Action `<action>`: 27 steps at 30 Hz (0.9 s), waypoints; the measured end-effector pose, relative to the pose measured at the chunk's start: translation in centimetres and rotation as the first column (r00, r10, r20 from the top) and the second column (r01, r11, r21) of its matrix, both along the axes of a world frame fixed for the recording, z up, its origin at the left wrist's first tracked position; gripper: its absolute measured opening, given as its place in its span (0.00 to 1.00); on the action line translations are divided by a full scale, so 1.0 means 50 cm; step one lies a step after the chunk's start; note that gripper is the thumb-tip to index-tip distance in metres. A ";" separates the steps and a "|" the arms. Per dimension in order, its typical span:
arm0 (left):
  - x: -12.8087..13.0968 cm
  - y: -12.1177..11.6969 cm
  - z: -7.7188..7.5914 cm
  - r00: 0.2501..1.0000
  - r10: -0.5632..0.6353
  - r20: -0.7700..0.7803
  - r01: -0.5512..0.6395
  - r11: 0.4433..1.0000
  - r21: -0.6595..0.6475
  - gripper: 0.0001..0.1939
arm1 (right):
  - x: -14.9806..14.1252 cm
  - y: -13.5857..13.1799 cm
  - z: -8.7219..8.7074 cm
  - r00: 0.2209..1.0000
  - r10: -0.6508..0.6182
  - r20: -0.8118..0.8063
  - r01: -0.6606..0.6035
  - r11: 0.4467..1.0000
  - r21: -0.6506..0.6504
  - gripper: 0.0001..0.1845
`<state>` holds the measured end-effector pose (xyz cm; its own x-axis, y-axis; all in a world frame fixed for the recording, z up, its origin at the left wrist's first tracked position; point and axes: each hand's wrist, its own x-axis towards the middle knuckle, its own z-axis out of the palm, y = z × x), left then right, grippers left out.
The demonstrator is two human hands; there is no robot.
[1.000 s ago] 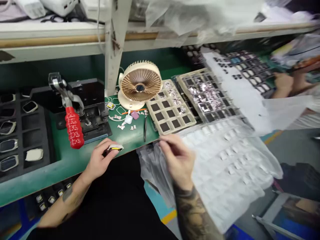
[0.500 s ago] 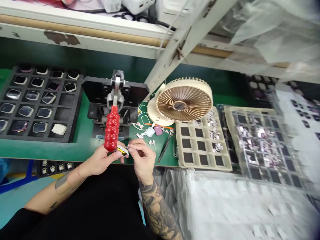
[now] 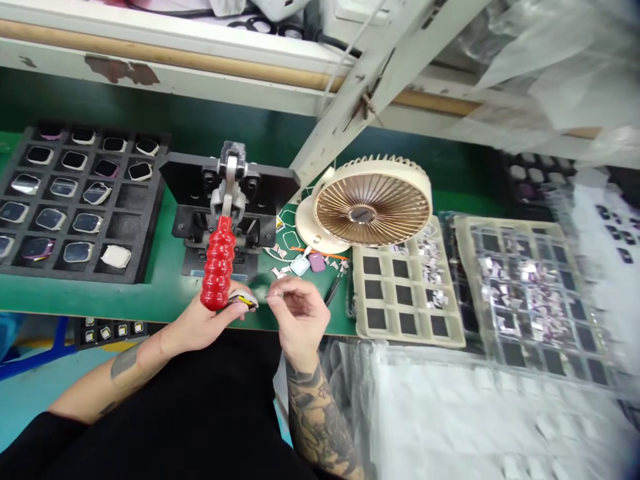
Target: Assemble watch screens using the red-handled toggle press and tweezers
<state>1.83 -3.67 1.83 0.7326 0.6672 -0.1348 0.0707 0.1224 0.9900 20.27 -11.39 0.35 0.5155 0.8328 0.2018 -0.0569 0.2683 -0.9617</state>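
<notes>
My left hand [image 3: 207, 323] is closed around a small smartwatch case [image 3: 244, 298], silvery with a yellow strip inside, just below the red ribbed handle [image 3: 219, 263] of a toggle press. The handle hides part of that hand. To the right, my right hand [image 3: 303, 319] is apart from the case. Its thumb and forefinger are pinched together on something too small to make out. Beyond the fingers lie small loose metal pieces [image 3: 280, 272], a light-blue square part [image 3: 300, 265] and a purple one [image 3: 317, 261]. Dark tweezers [image 3: 334, 289] rest beside my right hand.
The black press [image 3: 185, 183] stands in front of me, with a cream fan [image 3: 373, 200] to its right. A foam tray [image 3: 125, 227] of watches sits at left. Beige compartment trays [image 3: 410, 337] hold small parts at right. A slanted post [image 3: 345, 113] rises behind.
My right hand has moved right, away from the watch case, its fingers still pinched. My left hand keeps the case in nearly the same place. The view has shifted slightly.
</notes>
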 end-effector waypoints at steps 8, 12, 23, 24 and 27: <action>0.001 -0.014 -0.007 0.986 0.015 -0.166 0.030 0.964 0.263 0.11 | -0.019 -0.010 -0.003 0.977 -0.011 0.211 0.015 1.000 -0.014 0.05; 0.007 -0.023 -0.004 0.995 0.034 -0.096 -0.018 0.987 0.160 0.12 | -0.013 -0.029 0.000 0.943 0.042 0.331 -0.044 0.999 0.000 0.09; 0.043 -0.041 -0.015 0.997 -0.063 0.049 0.066 0.995 -0.078 0.16 | -0.047 -0.113 -0.023 0.781 -0.063 0.621 0.074 0.997 0.009 0.31; 0.046 -0.045 -0.017 0.996 -0.084 0.027 0.086 0.995 -0.058 0.16 | -0.048 -0.128 -0.017 0.765 -0.077 0.639 0.104 0.995 -0.005 0.30; 0.060 -0.049 -0.030 0.986 -0.155 -0.057 0.159 0.984 0.085 0.14 | -0.040 -0.193 0.017 0.680 -0.104 0.726 0.210 0.976 -0.056 0.30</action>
